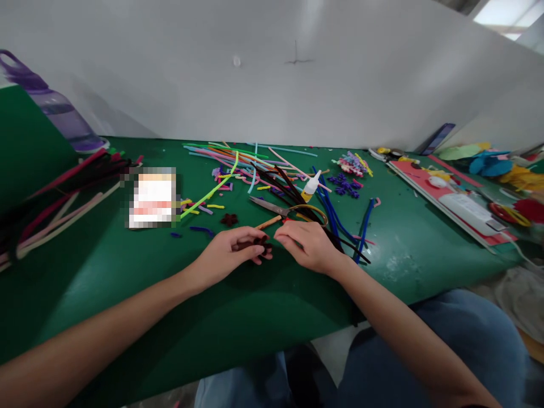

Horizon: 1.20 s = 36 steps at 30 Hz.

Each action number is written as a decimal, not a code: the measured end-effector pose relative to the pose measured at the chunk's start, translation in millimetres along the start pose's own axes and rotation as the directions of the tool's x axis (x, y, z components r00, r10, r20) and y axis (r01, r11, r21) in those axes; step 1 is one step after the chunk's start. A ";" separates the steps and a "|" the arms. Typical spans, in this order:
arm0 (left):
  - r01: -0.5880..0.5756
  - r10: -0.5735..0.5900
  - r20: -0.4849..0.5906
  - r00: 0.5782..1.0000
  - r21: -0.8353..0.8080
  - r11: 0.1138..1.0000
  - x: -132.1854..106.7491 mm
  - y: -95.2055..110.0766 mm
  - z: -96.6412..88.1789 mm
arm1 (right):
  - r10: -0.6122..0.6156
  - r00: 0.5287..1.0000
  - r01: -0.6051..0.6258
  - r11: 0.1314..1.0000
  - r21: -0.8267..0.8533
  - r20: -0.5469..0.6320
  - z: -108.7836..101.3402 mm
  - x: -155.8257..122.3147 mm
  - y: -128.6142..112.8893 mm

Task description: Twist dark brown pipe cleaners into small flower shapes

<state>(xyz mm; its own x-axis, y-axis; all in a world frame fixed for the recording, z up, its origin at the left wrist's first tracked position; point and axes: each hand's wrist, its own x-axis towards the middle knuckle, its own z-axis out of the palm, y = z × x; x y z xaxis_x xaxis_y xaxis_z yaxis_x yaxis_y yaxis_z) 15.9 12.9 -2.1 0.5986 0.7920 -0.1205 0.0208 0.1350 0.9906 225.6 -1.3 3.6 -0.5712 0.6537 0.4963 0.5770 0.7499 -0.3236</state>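
Observation:
My left hand point(232, 252) is closed around a dark brown pipe-cleaner piece point(262, 245), bent into small loops and partly hidden by the fingers. Just to its right, my right hand point(308, 243) has its fingers curled and pinched together; whatever is in the pinch is too small or hidden to make out. Behind the right hand lie scissors point(272, 206) with their blades pointing left, and a thin wooden stick point(268, 222) sits between the hands. A finished brown pipe-cleaner flower point(229, 219) rests on the green table beyond my left hand.
Colourful pipe cleaners point(229, 156) and cut pieces lie at the back. A glue bottle point(311, 186) stands tilted beside blue pipe cleaners point(329, 209). Purple flower shapes point(345, 186) are farther right, near a white power strip point(471, 214). A purple water bottle point(70, 119) stands left.

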 end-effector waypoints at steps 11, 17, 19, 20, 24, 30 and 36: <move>-0.052 0.057 -0.036 0.998 0.119 0.991 -4.1 -0.7 3.9 | 0.181 0.939 -0.212 0.974 0.077 0.292 14.0 7.4 -9.0; -0.059 0.062 -0.018 0.998 0.135 0.989 -3.8 -6.5 1.5 | 0.171 0.938 -0.192 0.981 0.041 0.302 20.9 6.0 -8.1; -0.054 0.057 -0.016 0.998 0.133 0.990 -3.3 -7.4 0.4 | 0.170 0.937 -0.191 0.981 0.043 0.305 22.2 5.9 -7.5; -0.051 0.053 -0.016 0.998 0.133 0.990 -3.1 -7.4 0.2 | 0.172 0.935 -0.196 0.979 0.048 0.309 22.5 6.0 -7.4; -0.047 0.050 -0.021 0.999 0.127 0.991 -3.3 -5.5 0.9 | 0.203 0.927 -0.252 0.960 0.124 0.315 21.2 7.1 -8.4; -0.040 0.042 -0.022 0.999 0.096 0.995 -4.0 -5.1 1.2 | 0.267 0.926 -0.349 0.875 0.335 0.268 19.6 7.9 -6.5; -0.103 0.106 -0.095 0.990 0.034 0.994 -1.5 -3.8 -2.3 | 0.187 0.958 -0.250 0.917 0.311 0.219 20.2 6.5 -0.5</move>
<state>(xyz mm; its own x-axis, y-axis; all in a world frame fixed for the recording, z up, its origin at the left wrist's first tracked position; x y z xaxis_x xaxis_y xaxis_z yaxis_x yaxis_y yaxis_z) 13.1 12.6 -5.9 0.5183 0.8550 -0.0207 -0.0137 0.0325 0.9994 209.8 4.5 -9.3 -0.5674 0.7883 0.2381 0.4905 0.5558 -0.6711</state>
